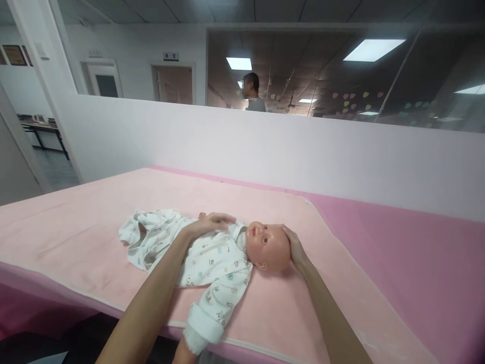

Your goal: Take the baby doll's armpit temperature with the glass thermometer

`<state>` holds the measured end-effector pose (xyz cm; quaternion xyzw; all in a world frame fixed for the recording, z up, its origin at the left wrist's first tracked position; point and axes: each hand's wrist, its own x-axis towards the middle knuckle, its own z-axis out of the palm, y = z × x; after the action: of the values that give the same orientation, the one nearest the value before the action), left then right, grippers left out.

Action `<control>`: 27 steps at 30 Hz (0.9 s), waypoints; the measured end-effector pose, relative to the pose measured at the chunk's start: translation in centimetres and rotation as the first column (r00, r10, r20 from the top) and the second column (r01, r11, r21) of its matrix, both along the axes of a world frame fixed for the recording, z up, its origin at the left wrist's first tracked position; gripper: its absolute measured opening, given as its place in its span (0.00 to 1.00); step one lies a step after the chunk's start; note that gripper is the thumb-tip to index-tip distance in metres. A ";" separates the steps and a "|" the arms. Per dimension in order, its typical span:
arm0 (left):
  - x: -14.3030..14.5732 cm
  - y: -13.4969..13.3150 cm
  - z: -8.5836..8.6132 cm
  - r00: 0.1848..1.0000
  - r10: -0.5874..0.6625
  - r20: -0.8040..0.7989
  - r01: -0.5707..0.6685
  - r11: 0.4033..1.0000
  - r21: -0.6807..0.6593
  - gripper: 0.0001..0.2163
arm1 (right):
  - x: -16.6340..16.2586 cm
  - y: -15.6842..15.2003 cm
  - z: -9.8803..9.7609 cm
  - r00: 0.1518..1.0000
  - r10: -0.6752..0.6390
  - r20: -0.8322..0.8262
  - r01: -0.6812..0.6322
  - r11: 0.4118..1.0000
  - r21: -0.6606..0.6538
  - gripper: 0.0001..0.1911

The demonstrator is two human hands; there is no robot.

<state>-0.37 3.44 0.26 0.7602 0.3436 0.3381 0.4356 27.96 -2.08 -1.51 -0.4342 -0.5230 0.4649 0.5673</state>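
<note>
A baby doll (271, 247) lies on its back on a pink pad, its head toward the right. It wears a white printed outfit (212, 263), and one sleeved arm reaches to the near edge. My left hand (212, 222) rests over the doll's chest with its fingers stretched out and slightly blurred. Against the top of the doll's head lies my right hand (293, 245), its palm and fingers along the curve without wrapping round it. The legs of the outfit (147, 232) lie rumpled at the left.
The pink pad (94, 202) covers most of the table, with a darker pink cover (417, 247) at the right. A white low wall (265, 146) runs behind, topped by glass. Beyond it a person (255, 93) stands. A desk (41, 126) is at far left.
</note>
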 end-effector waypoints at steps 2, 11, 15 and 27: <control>0.2 -0.4 0.2 0.976 -0.185 -0.114 0.187 0.982 0.007 0.16 | 0.1 0.1 0.2 0.998 -0.035 0.061 0.031 0.997 0.068 0.20; 0.1 0.0 -0.6 0.999 -0.015 0.036 0.016 0.999 -0.029 0.13 | -2.1 -1.9 4.0 0.704 -0.493 0.511 0.122 0.793 0.597 0.08; -0.1 -0.5 -0.1 0.988 -0.153 -0.032 0.153 0.988 0.013 0.11 | -5.8 -2.6 6.3 0.460 -0.456 0.762 -0.277 0.741 0.611 0.14; -0.3 0.0 -1.2 0.954 0.116 0.276 -0.054 0.973 -0.223 0.15 | -9.6 -1.8 6.8 -0.044 -0.388 0.921 -0.503 0.805 0.315 0.12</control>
<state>-0.65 3.42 -0.92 0.6365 0.3436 0.4245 0.5447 18.35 -3.85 5.29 -0.4042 -0.8963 -0.1606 0.0862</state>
